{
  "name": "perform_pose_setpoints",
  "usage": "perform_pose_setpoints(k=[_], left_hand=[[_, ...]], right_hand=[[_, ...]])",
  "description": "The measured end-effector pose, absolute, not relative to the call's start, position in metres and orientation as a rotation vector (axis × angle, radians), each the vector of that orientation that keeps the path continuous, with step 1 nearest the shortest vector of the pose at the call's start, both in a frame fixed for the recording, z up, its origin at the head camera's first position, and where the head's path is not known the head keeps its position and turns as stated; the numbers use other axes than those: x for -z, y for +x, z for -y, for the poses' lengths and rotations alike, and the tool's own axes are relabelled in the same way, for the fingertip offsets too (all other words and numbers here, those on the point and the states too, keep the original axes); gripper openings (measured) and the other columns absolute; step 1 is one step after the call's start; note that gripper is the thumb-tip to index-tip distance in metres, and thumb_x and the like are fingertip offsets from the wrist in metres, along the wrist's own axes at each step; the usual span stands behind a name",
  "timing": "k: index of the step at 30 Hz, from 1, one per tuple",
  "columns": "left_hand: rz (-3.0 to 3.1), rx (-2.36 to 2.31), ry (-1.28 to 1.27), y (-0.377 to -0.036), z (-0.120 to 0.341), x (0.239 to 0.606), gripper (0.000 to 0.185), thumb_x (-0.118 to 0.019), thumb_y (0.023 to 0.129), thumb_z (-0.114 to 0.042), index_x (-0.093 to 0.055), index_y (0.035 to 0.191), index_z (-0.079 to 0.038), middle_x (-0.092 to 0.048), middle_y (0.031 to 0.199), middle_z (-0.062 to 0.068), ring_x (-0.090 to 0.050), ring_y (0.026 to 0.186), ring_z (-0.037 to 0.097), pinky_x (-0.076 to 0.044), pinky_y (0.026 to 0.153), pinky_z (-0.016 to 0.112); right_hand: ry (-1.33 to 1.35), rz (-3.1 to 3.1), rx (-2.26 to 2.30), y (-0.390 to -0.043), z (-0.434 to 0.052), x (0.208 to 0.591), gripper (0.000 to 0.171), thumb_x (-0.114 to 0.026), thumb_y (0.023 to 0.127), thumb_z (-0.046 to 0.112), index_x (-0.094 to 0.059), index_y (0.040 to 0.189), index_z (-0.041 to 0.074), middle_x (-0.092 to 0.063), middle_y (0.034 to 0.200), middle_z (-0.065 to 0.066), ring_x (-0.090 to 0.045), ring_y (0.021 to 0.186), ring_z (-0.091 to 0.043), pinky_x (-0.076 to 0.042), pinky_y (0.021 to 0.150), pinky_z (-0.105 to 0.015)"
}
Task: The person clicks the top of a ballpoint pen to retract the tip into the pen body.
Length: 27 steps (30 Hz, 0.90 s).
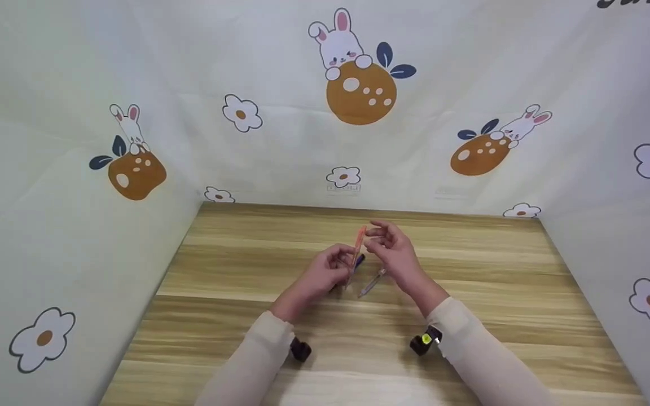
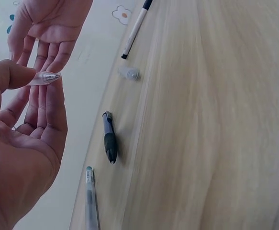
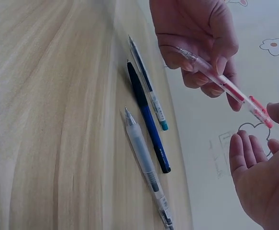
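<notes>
My left hand [image 1: 326, 270] pinches a clear pen with a red clip and end [image 3: 225, 86] between thumb and fingers. Its metal tip [image 2: 50, 77] points back toward the person, and the red end points away. Close beside that red end is my right hand [image 1: 395, 251], thumb and fingers spread apart and holding nothing. In the right wrist view, three pens lie side by side on the table below the hands: a clear one with a green end [image 3: 149, 88], a blue one with a dark grip [image 3: 151, 127] and a clear, frosted one [image 3: 141, 148].
A white stick-like thing with black ends [image 2: 137, 28] lies farther along the wooden table [image 1: 246, 237]. Pale cloth walls [image 1: 280, 152] printed with rabbits and flowers stand behind and at both sides. Each wrist wears a small black camera; the right one [image 1: 424, 341] shows a green light.
</notes>
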<state>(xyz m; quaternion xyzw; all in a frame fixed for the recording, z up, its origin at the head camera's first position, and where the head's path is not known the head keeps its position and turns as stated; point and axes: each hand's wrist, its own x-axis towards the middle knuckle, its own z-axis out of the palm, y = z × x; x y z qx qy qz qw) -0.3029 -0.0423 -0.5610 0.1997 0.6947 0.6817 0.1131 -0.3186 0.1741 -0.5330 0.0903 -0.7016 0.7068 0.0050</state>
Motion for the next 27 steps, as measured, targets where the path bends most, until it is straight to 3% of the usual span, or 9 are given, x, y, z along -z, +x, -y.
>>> perform_pose_setpoints(k=[16,27], left_hand=[[-1.953,-2.028,0.511,-0.295,0.019,0.56,0.048,-0.061,0.093,0.008,-0.061,0.141,0.006,-0.065,0.111,0.008,-0.065,0.092,0.015,-0.059,0.076,0.027],[-1.98,-2.062,0.51,-0.292,0.008,0.561,0.048,-0.061,0.09,0.011,-0.063,0.137,0.007,-0.068,0.11,0.009,-0.066,0.091,0.015,-0.06,0.075,0.027]], right_hand=[[0.279,2.137,-2.269,-0.315,-0.182,0.525,0.045,-0.077,0.102,0.0,-0.065,0.145,0.001,-0.07,0.122,-0.014,-0.07,0.108,-0.021,-0.061,0.097,-0.035],[0.316,2.068,-2.314,-0.313,-0.182,0.52,0.043,-0.076,0.099,-0.008,-0.068,0.14,-0.001,-0.071,0.119,-0.023,-0.072,0.105,-0.022,-0.063,0.093,-0.034]])
